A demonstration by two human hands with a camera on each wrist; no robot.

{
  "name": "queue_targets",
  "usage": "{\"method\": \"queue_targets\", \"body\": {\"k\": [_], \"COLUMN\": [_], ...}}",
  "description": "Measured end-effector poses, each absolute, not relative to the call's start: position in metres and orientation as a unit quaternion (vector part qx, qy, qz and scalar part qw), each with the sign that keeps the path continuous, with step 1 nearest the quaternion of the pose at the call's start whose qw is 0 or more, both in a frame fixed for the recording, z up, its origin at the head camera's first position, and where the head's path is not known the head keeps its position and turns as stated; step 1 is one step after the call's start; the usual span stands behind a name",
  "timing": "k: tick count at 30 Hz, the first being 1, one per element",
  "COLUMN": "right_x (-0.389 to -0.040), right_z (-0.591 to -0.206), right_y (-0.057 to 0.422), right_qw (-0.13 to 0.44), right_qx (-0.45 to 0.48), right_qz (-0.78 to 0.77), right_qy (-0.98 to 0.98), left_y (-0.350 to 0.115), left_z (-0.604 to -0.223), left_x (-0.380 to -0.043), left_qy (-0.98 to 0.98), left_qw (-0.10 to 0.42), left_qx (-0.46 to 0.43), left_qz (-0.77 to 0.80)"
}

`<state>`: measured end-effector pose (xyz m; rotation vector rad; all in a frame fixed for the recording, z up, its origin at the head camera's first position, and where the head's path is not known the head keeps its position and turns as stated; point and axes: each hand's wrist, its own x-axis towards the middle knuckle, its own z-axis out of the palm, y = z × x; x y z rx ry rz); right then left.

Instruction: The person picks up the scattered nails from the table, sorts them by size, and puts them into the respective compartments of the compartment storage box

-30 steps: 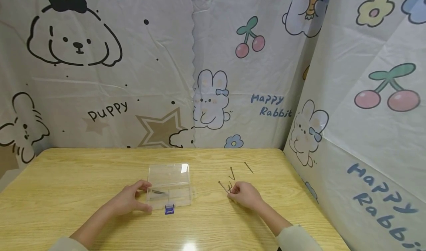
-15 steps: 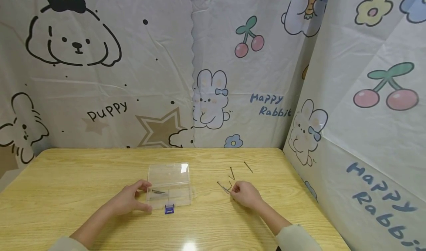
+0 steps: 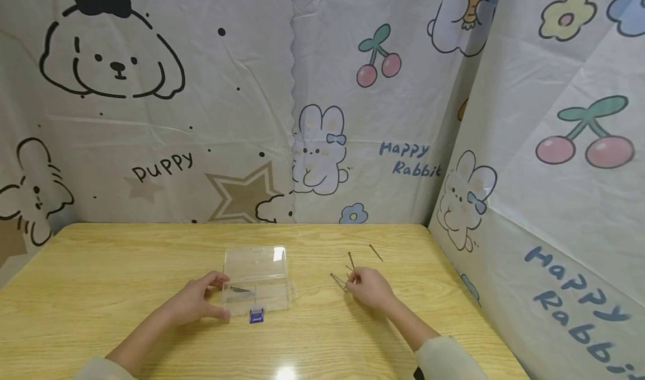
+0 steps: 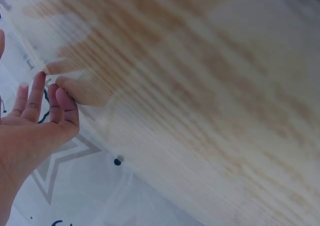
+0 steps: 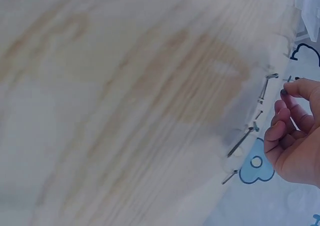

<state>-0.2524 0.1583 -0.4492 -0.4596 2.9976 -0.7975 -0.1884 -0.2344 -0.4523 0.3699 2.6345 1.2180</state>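
Observation:
A clear plastic compartment box (image 3: 272, 299) stands on the table with its lid swung back and a blue latch (image 3: 256, 315) at its front. Thin dark nails (image 3: 239, 290) lie in its left compartment. My left hand (image 3: 204, 299) grips the box's left side, thumb at the front corner and fingers farther back. My right hand (image 3: 370, 286) is over the loose nails (image 3: 339, 282), its thumb and forefinger pinching a small nail (image 5: 283, 92), mostly hidden by the fingertips. In the right wrist view, several nails (image 5: 241, 141) of differing lengths lie beside this hand.
One long nail (image 3: 375, 252) lies apart at the back right, and another (image 3: 351, 259) lies just behind the right hand. The wooden table (image 3: 126, 257) ends at a printed cloth (image 3: 242, 117) behind and another to the right.
My right hand has shifted slightly up and back among the loose nails, and a nail near its fingertips has moved. The left hand and the box have stayed put.

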Motion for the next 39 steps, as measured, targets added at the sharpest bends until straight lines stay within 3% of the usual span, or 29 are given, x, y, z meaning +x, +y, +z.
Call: {"method": "queue_targets", "body": {"k": [39], "right_x": [-0.256], "right_z": [-0.43], "right_y": [0.11], "right_qw": [0.033], "right_qx": [-0.224], "right_qz": [-0.259], "right_qy": [0.939], "left_y": [-0.234], "left_z": [-0.451], "left_x": [-0.187], "left_qy": [0.894], "left_qw": [0.105], "left_qx": [0.122], "left_qz": [0.419]}}
